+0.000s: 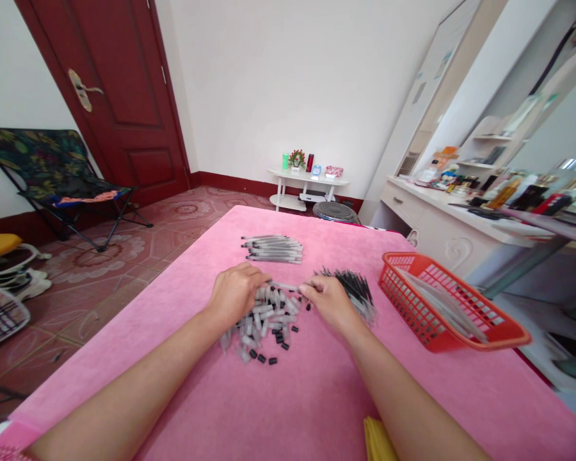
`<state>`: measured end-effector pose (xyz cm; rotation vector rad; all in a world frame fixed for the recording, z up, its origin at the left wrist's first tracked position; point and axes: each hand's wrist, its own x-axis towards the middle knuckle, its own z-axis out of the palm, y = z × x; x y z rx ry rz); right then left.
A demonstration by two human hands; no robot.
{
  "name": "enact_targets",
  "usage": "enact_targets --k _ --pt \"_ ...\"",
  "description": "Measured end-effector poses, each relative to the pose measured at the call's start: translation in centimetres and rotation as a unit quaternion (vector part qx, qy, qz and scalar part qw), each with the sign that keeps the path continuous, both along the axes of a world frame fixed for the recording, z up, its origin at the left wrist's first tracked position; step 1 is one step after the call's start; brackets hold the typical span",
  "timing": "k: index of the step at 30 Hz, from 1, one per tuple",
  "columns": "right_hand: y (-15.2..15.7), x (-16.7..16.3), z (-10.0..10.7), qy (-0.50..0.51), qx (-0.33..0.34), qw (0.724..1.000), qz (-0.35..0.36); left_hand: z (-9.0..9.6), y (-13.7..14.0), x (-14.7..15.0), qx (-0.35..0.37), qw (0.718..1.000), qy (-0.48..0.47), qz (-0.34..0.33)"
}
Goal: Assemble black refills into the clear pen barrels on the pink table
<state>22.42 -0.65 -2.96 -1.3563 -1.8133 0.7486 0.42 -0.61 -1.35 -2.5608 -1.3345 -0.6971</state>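
Observation:
Between my two hands a pale translucent pen barrel (284,286) lies level, just above a heap of caps. My left hand (236,291) pinches its left end, thumb and fingers closed. At the other end my right hand (330,299) is closed on it with thumb and forefinger. Below sits the heap of clear pen caps (264,317), with small black plugs (272,360) scattered at its near side. Beyond my hands, a row of pens (272,248) lies side by side. A bundle of black-tipped refills (358,288) is partly hidden behind my right hand.
A red plastic basket (429,342) with long clear pieces (441,304) stands on the right of the pink-covered table (288,410). Yellow cloth or plastic (378,438) is by my right forearm. A folding chair (48,166) stands left, a cluttered dresser (427,211) right.

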Motion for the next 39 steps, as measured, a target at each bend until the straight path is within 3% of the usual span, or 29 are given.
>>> enact_targets --k 9,19,24,27,31,39 --pt "-0.3 0.2 1.0 0.047 -0.028 0.998 0.011 0.4 -0.1 0.3 -0.023 1.000 0.003 -0.007" --pt "0.8 1.7 0.0 0.023 0.029 0.999 -0.034 0.4 0.8 -1.0 -0.088 0.995 -0.005 0.045" --pt "0.1 1.1 -0.2 -0.047 0.005 0.998 0.034 0.6 0.9 -1.1 -0.067 0.996 -0.004 0.054" --pt "-0.5 0.1 -0.5 -0.063 -0.004 0.996 0.059 0.5 0.8 -0.9 -0.057 0.997 0.016 0.044" --pt "-0.9 -0.6 -0.3 -0.062 0.030 0.997 0.016 0.5 0.6 -0.6 -0.051 0.998 0.023 0.010" --pt "-0.5 0.2 0.1 -0.069 0.047 0.996 0.028 0.8 0.5 -0.6 -0.058 0.997 0.019 -0.057"
